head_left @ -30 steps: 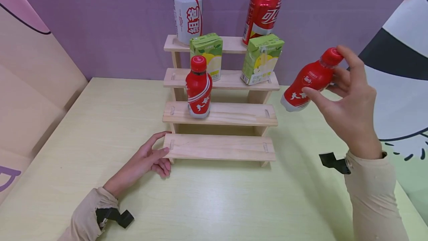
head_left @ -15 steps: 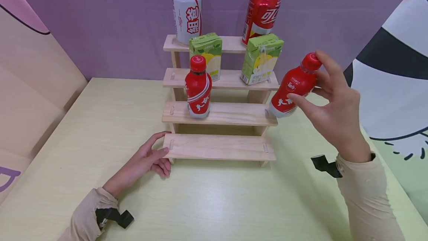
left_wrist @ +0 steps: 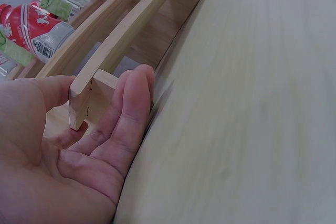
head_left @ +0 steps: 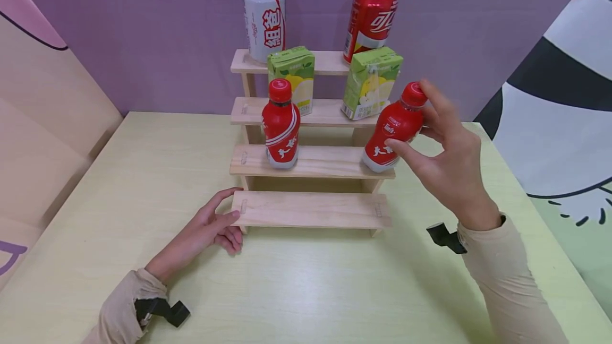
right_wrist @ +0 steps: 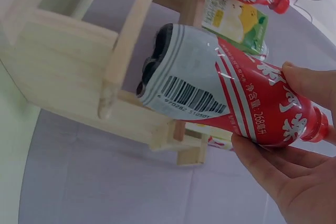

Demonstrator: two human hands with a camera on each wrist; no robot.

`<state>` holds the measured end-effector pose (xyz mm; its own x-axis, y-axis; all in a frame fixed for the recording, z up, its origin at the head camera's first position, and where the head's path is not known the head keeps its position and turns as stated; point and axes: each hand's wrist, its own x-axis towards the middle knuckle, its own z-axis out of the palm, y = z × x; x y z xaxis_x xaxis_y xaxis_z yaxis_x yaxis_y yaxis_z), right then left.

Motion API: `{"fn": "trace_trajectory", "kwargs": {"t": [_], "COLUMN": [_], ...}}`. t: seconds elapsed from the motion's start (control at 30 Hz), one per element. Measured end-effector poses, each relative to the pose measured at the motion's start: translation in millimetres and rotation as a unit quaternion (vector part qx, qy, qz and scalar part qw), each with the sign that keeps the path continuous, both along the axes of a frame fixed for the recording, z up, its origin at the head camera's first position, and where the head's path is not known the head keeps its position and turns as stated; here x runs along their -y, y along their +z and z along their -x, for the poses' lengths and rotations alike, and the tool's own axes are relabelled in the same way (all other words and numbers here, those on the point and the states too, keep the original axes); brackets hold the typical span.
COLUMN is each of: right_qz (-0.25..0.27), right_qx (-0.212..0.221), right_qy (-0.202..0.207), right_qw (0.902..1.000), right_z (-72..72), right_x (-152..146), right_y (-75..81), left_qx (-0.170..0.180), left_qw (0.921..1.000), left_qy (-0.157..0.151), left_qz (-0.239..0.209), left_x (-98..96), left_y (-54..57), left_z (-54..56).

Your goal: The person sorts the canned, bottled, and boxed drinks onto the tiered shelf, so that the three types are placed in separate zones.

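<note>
My right hand (head_left: 451,158) holds a red drink bottle (head_left: 393,126) between thumb and fingers, one finger up at its cap. The bottle leans, its base at the right end of the third wooden step from the top; whether it touches is unclear. In the right wrist view the same bottle (right_wrist: 231,87) shows its barcode side. My left hand (head_left: 210,227) pinches the left end of the lowest step of the wooden display rack (head_left: 311,208). From the left wrist view, thumb and a finger (left_wrist: 58,90) grip that step's end. Another red bottle (head_left: 281,126) stands upright on the third step's left.
A white can (head_left: 264,20) and a red can (head_left: 372,20) stand on the top step. Two green juice cartons, the left carton (head_left: 301,73) and the right carton (head_left: 370,84), stand on the second step. The rack sits on a pale table (head_left: 119,174) before a purple backdrop.
My right hand has brought the bottle left and slightly down, from beside the rack to the third step's right end, tilting it more upright. My left hand stays on the rack.
</note>
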<state>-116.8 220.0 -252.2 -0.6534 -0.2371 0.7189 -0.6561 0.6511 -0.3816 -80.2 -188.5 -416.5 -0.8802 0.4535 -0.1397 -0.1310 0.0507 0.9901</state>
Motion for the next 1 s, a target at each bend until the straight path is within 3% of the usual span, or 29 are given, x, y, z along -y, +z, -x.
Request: {"fn": "trace_trajectory", "kwargs": {"t": [0.33, 0.67, 1.0], "right_qz": [0.000, -0.014, -0.008], "right_qx": [0.013, 0.061, 0.071], "right_qy": [0.011, 0.002, -0.011], "right_qw": [0.9999, 0.9980, 0.9974], "right_z": [4.3, 9.3, 6.5], "right_x": [8, 11, 7], "right_y": [-8.6, -10.4, -12.3], "left_qx": [0.002, -0.001, -0.001], "left_qw": [1.0000, 1.0000, 1.0000], "left_qy": [0.002, 0.001, -0.005], "left_qz": [-0.003, -0.002, -0.006], "left_x": [-1.2, 3.4, 0.6], "left_y": [-0.4, 0.9, -2.0], "left_z": [-0.2, -0.4, 1.1]}}
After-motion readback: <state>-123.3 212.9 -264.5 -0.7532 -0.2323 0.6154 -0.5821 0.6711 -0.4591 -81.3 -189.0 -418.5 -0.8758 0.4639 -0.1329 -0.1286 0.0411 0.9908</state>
